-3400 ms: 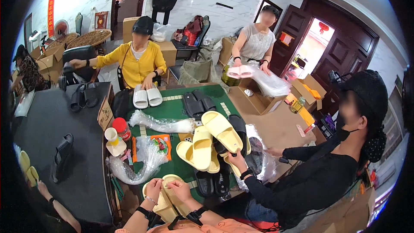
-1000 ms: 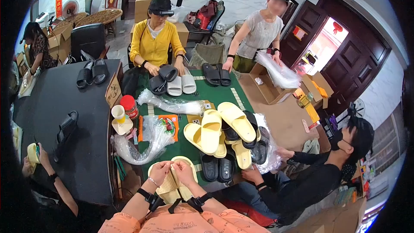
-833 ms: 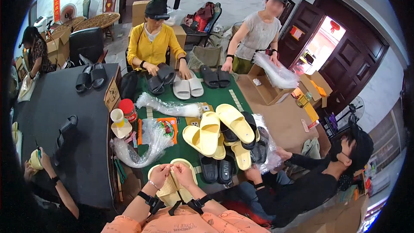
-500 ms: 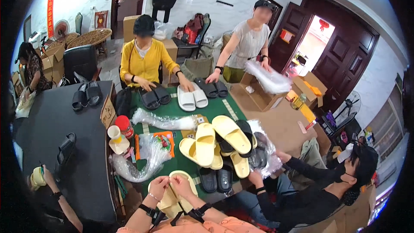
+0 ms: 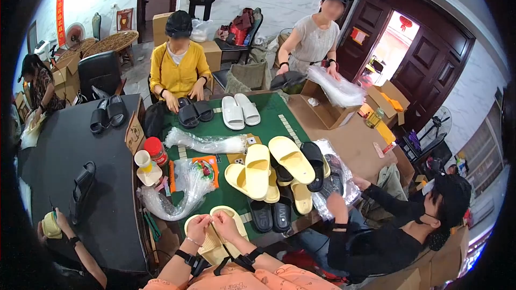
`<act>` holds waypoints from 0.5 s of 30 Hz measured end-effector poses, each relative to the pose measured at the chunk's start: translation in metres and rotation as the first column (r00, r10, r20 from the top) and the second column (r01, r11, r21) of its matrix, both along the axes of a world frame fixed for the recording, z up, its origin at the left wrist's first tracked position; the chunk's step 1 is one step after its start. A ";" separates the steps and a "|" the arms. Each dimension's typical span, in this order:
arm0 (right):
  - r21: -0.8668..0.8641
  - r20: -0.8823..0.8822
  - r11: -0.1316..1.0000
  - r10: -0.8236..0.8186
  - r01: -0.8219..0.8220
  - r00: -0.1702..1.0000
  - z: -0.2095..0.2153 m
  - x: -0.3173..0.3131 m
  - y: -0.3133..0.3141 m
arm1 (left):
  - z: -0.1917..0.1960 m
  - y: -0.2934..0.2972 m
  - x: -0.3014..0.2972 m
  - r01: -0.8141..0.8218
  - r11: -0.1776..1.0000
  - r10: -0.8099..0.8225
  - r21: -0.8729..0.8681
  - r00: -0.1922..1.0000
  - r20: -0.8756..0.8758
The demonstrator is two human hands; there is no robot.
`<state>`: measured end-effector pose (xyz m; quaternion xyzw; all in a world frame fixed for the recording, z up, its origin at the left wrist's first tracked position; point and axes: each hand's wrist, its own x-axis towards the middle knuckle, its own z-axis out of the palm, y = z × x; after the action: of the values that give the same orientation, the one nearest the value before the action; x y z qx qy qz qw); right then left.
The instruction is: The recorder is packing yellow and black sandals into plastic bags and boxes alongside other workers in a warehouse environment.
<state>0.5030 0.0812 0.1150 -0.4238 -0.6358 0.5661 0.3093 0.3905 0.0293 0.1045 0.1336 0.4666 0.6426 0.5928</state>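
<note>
Both hands — left hand, right hand — pinch a pale yellow slipper pair together. Loose yellow slippers remain unbagged — much seems left.

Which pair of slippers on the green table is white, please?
The white pair at the far end, just right of the black pair under the hands of the person in yellow; the others are yellow or black.

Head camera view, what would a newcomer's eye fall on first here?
Probably the heap of pale yellow slippers in the middle of the green table. Next, at the bottom edge, the left hand and right hand hold a yellow slipper pair, beside crumpled clear plastic bags to the left.
</note>
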 end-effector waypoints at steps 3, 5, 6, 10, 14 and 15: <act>-0.027 -0.005 1.000 -0.004 0.004 1.000 -0.005 0.000 0.000 | 0.000 -0.003 0.001 -0.007 1.000 0.006 0.014 0.999 0.035; -0.031 -0.004 0.999 -0.009 0.009 1.000 -0.005 -0.001 -0.001 | -0.003 -0.003 0.002 -0.018 0.999 0.017 0.027 0.999 0.045; -0.037 -0.003 0.999 -0.013 0.013 1.000 -0.004 -0.001 -0.001 | -0.004 -0.003 0.002 -0.030 0.999 0.028 0.038 0.998 0.055; -0.010 -0.039 1.000 -0.004 0.004 0.999 0.000 -0.002 -0.001 | 0.002 -0.005 0.000 -0.013 1.000 0.014 -0.012 0.997 0.073; -0.097 0.026 0.995 0.024 -0.022 0.999 -0.001 0.004 0.007 | 0.005 0.003 -0.002 0.087 0.996 -0.087 -0.015 0.996 -0.026; -0.131 0.021 0.991 0.023 -0.021 1.000 -0.015 0.002 -0.009 | 0.006 -0.004 -0.001 0.075 0.997 -0.074 0.012 0.997 -0.035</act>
<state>0.5053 0.0721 0.1001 -0.4424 -0.6055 0.6050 0.2676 0.3895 0.0257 0.1106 0.1657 0.4672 0.6207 0.6074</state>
